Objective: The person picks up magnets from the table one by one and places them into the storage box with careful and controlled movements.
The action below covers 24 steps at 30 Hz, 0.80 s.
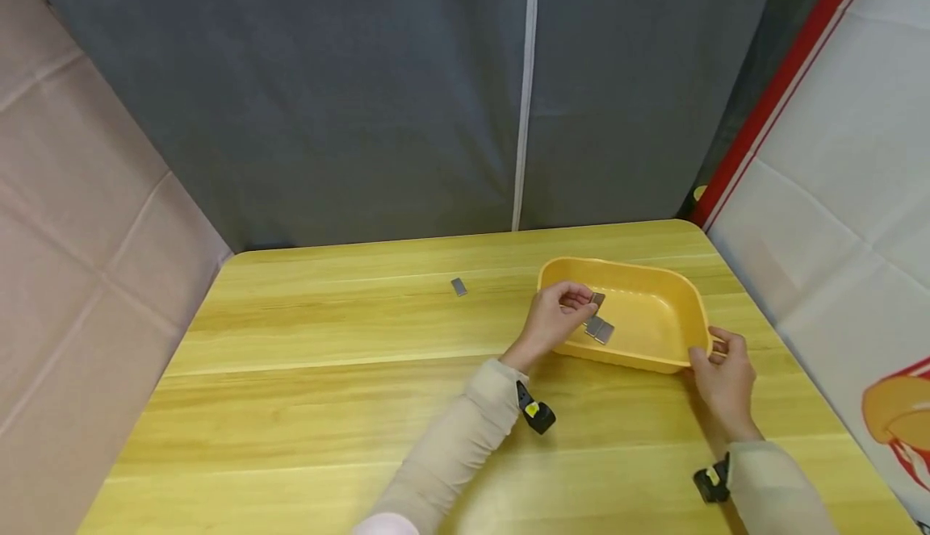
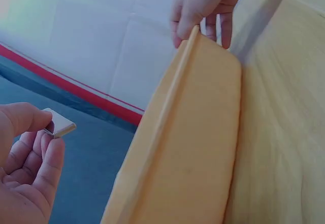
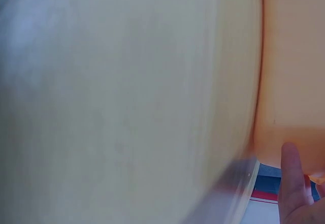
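Observation:
My left hand (image 1: 554, 315) is over the left side of a yellow plastic tray (image 1: 654, 321). Between its thumb and fingers it pinches a small flat grey metal block (image 2: 62, 124), held above the rim in the left wrist view. Below that hand, several similar grey blocks (image 1: 602, 330) lie on the tray floor, partly hidden by the fingers. At the tray's near right corner, my right hand (image 1: 726, 378) grips the rim, thumb on the near side. The right wrist view has fingers (image 3: 292, 170) against the tray's outer wall.
One more grey block (image 1: 458, 286) lies on the wood-grain table (image 1: 305, 406), left of the tray. A dark grey curtain (image 1: 378, 115) hangs behind the table's far edge. Pale fabric walls (image 1: 835, 196) stand on both sides.

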Available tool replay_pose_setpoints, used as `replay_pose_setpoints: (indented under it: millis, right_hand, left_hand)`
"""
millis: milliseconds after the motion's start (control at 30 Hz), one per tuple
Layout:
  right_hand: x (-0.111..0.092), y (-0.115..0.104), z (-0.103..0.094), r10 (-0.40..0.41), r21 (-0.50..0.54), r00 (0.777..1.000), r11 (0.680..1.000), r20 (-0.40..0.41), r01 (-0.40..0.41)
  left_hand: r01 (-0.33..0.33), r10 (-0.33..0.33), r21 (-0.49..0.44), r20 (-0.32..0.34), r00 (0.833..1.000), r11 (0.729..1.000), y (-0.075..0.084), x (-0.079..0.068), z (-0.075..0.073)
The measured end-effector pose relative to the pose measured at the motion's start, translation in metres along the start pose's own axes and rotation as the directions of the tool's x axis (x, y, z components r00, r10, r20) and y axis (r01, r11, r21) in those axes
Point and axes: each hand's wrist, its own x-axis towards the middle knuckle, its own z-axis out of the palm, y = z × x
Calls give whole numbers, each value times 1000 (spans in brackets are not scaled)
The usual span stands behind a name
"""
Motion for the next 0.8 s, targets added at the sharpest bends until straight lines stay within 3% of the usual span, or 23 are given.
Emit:
replay_pose_setpoints:
  millis: [233, 800]
  right_hand:
    - [1, 3, 0, 3, -5, 1000, 1000, -13, -3]
    - [0, 0, 0, 10, -17, 1000, 1000, -1, -10]
  left_hand:
    - [74, -74, -34, 10, 997, 997, -3, 13, 21]
    - [146, -149, 38, 116, 982, 989, 5, 32, 63]
